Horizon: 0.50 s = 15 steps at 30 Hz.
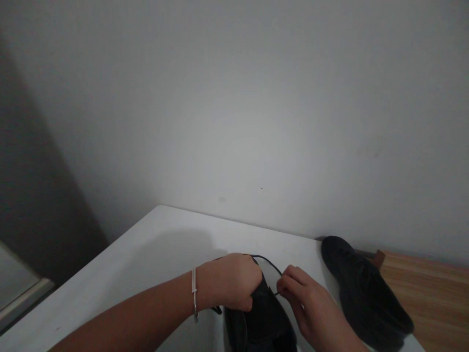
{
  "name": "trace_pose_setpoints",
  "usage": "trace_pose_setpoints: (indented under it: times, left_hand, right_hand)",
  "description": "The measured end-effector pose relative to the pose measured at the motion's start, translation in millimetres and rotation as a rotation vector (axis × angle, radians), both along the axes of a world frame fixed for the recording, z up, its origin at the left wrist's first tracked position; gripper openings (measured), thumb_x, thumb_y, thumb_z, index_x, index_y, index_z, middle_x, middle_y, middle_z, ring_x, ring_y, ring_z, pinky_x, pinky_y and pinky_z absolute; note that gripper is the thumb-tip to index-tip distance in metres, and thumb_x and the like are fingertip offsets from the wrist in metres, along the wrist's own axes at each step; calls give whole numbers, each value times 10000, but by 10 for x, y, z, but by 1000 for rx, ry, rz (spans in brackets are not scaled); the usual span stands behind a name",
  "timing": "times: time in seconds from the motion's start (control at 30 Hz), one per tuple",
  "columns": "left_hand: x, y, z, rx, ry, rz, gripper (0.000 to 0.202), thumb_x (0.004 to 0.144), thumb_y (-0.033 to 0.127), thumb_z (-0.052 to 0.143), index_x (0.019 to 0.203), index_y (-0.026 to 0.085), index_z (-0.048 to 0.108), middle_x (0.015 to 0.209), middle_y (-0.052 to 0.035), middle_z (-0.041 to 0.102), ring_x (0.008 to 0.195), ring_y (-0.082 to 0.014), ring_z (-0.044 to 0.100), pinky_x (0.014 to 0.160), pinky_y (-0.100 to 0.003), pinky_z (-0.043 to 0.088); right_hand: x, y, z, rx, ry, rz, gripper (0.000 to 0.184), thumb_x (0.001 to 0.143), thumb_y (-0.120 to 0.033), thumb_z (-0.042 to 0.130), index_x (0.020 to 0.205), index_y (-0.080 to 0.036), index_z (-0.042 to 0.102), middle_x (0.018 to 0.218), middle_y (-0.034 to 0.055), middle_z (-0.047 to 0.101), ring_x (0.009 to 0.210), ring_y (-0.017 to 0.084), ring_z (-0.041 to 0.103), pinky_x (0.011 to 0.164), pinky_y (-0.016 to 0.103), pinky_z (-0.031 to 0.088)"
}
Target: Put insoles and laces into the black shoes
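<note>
A black shoe (pixel 262 320) stands on the white table (pixel 157 249) at the bottom middle of the head view. My left hand (pixel 230 281), with a silver bracelet on its wrist, is closed over the front top of the shoe. My right hand (pixel 309 305) is just to the right of it, its fingers pinched on a thin black lace (pixel 269 261) that arcs from the left hand to the right. The lower part of the shoe is cut off by the frame edge.
A second black shoe (pixel 366 293) lies to the right, at the table's right edge. Beyond it is a wooden surface (pixel 432 293). A plain white wall (pixel 234 122) rises behind the table. The table's left edge drops off to a dark area.
</note>
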<state>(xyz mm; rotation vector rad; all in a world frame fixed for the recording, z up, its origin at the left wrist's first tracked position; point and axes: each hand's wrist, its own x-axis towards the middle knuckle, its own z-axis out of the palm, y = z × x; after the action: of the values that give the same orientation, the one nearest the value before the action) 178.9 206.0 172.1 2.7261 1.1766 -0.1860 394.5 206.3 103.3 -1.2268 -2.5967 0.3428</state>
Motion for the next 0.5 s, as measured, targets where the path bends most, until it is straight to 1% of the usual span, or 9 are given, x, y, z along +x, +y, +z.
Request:
trace_pose_setpoints:
  times: [0.07,0.13,0.23,0.3,0.33,0.43,0.5]
  left_hand:
    - [7,-7,-21,17,-3,8,64,792,217,710,792,160,740,719,-62,733,680,-220,665,509,-278,385]
    - [18,-6,-42,22,-5,0,51,783,208,706,790,168,737,720,-61,733,687,-226,666,515,-285,390]
    - [25,5,-61,20,-8,-15,46,766,206,707,787,179,738,711,-53,735,672,-224,659,502,-284,377]
    - [25,12,-68,20,-13,-20,46,764,213,707,780,182,737,707,-51,734,669,-222,658,493,-282,363]
    - [24,14,-71,21,-17,-19,47,767,216,702,774,183,735,704,-52,733,668,-222,658,490,-281,357]
    - [22,16,-78,18,-21,-15,56,772,219,692,743,185,725,681,-50,723,642,-215,650,481,-282,348]
    - [24,15,-78,11,-23,-10,63,771,226,691,731,187,719,676,-48,719,633,-213,647,478,-282,346]
  right_hand:
    - [-11,-4,-15,28,-18,-26,285,868,19,352,835,-181,553,898,63,576,815,206,592,701,330,454]
    - [-20,-11,-32,112,-55,-25,304,807,53,382,819,-188,568,880,64,594,795,218,597,674,335,457]
    - [-41,-16,-31,361,-78,68,405,656,114,423,832,-199,611,890,66,643,823,251,608,680,352,480]
    - [-66,-11,-8,531,-96,156,428,616,121,458,837,-201,634,891,61,671,835,263,610,694,361,498]
    - [-80,-6,6,584,-108,189,412,623,116,485,838,-199,641,888,57,682,831,264,610,698,364,507]
    - [-107,15,38,634,-145,242,340,655,87,561,831,-190,651,874,53,693,820,264,604,717,375,529]
    - [-104,34,42,601,-151,247,358,654,93,559,845,-193,659,883,51,694,840,264,612,738,374,539]
